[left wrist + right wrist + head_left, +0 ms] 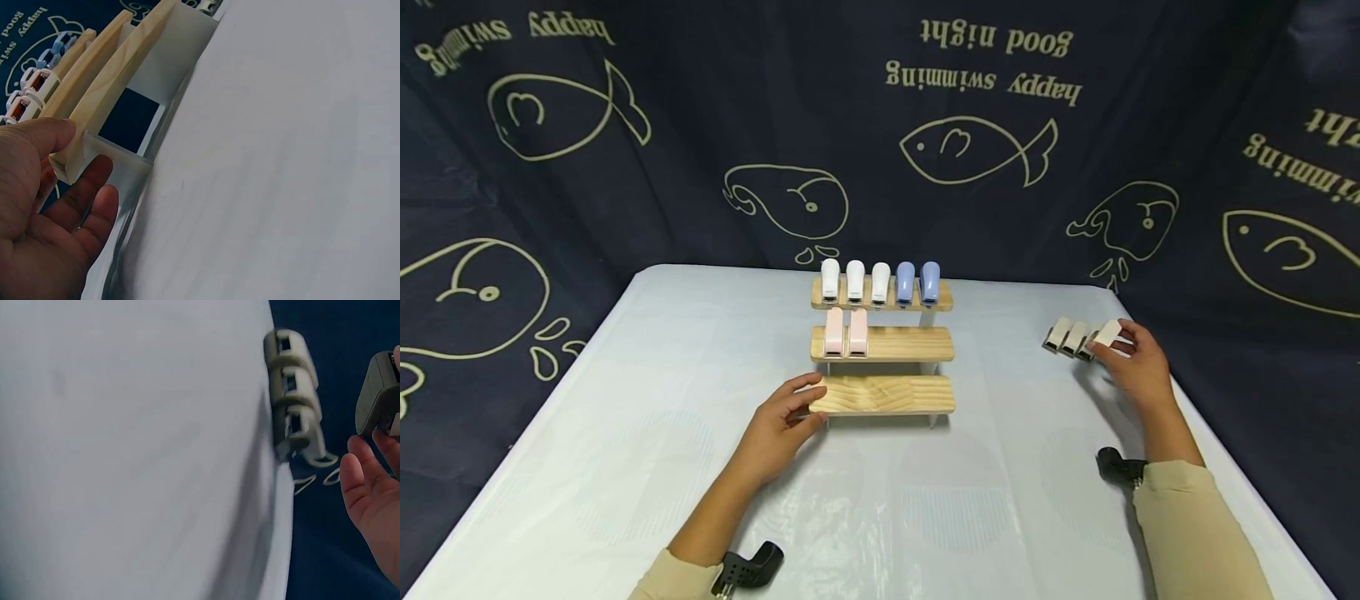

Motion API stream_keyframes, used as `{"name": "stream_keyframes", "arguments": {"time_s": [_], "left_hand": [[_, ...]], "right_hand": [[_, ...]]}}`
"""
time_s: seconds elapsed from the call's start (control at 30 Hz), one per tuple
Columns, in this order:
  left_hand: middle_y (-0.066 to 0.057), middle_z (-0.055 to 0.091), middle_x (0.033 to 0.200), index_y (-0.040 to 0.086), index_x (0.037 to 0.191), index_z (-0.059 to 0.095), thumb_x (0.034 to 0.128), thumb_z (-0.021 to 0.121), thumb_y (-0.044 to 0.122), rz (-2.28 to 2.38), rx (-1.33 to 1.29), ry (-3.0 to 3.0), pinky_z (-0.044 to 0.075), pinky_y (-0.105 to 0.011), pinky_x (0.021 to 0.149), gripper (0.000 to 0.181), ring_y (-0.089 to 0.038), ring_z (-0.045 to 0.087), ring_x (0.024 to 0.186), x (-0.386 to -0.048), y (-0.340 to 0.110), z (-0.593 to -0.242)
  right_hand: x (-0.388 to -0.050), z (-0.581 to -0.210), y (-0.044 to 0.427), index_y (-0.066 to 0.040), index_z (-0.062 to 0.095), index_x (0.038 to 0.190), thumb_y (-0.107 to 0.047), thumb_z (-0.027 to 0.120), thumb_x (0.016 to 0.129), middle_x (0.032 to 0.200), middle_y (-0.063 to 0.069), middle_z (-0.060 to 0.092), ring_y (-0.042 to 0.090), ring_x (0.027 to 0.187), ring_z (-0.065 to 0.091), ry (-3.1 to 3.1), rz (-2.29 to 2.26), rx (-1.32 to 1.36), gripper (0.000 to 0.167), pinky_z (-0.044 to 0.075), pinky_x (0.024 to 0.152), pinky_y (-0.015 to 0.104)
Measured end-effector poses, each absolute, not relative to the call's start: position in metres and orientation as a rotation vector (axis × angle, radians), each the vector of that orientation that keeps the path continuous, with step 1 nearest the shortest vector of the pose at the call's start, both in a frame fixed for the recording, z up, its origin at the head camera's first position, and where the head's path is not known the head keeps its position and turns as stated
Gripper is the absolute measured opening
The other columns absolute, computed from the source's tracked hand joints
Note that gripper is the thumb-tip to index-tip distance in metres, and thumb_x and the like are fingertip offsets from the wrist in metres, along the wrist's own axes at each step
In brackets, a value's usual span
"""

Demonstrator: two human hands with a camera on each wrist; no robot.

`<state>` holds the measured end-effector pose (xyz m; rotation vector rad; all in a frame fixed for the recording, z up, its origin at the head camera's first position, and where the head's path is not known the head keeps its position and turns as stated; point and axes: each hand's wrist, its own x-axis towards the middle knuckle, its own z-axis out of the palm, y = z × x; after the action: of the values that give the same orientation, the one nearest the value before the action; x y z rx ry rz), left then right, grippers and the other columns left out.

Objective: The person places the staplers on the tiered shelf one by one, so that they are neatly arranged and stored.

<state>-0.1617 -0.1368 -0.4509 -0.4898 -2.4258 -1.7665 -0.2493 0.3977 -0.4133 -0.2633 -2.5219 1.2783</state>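
Observation:
My left hand [775, 429] grips the left end of the lowest board of a three-tier wooden display stand [883, 394]; in the left wrist view its thumb [53, 134] lies against the board. At the right side of the table, my right hand [1138, 367] holds a beige mini stapler [1108, 333] between thumb and fingers. It is raised apart from a row of three beige staplers [294, 394] lying side by side. On the stand's top tier are three white staplers [854, 281] and two blue staplers [917, 283]. Two pink staplers [846, 332] stand on the middle tier's left part.
A pale cloth [625, 450] covers the table. Behind it and at both sides hangs a dark blue curtain [820, 100] with fish drawings. Black wrist mounts [752, 567] are on both forearms. The table's right edge runs close to my right arm.

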Motion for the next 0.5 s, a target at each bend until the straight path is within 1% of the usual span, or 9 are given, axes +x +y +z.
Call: {"name": "stream_keyframes", "arguments": {"time_s": [0.17, 0.4, 0.5], "left_hand": [[-0.006, 0.049, 0.145, -0.003, 0.13, 0.063, 0.0929, 0.071, 0.007, -1.791, -0.486, -2.413, 0.054, -0.032, 0.091, 0.039, -0.023, 0.064, 0.106, -0.162, -0.137, -0.45], [-0.005, 0.05, 0.145, -0.002, 0.13, 0.063, 0.0926, 0.071, 0.007, -1.795, -0.485, -2.408, 0.054, -0.03, 0.091, 0.039, -0.022, 0.065, 0.105, -0.162, -0.137, -0.45], [-0.006, 0.05, 0.145, -0.003, 0.13, 0.063, 0.0926, 0.071, 0.007, -1.783, -0.487, -2.412, 0.054, -0.03, 0.091, 0.039, -0.021, 0.065, 0.105, -0.162, -0.137, -0.45]], "right_hand": [[-0.245, -0.401, 0.382, -0.002, 0.03, 0.154, -0.028, 0.073, 0.093, 0.141, 0.023, 0.044, 0.011, 0.111, 0.052, -2.524, 1.269, -0.174, 0.079, 0.045, 0.069, 0.006], [-0.241, -0.383, 0.361, -0.006, 0.036, 0.152, -0.028, 0.075, 0.091, 0.139, 0.02, 0.048, 0.013, 0.111, 0.054, -2.54, 1.19, -0.076, 0.076, 0.045, 0.07, 0.008], [-0.24, -0.376, 0.352, -0.006, 0.039, 0.15, -0.025, 0.077, 0.09, 0.135, 0.019, 0.051, 0.008, 0.107, 0.054, -2.533, 1.174, -0.005, 0.073, 0.046, 0.071, 0.009]]}}
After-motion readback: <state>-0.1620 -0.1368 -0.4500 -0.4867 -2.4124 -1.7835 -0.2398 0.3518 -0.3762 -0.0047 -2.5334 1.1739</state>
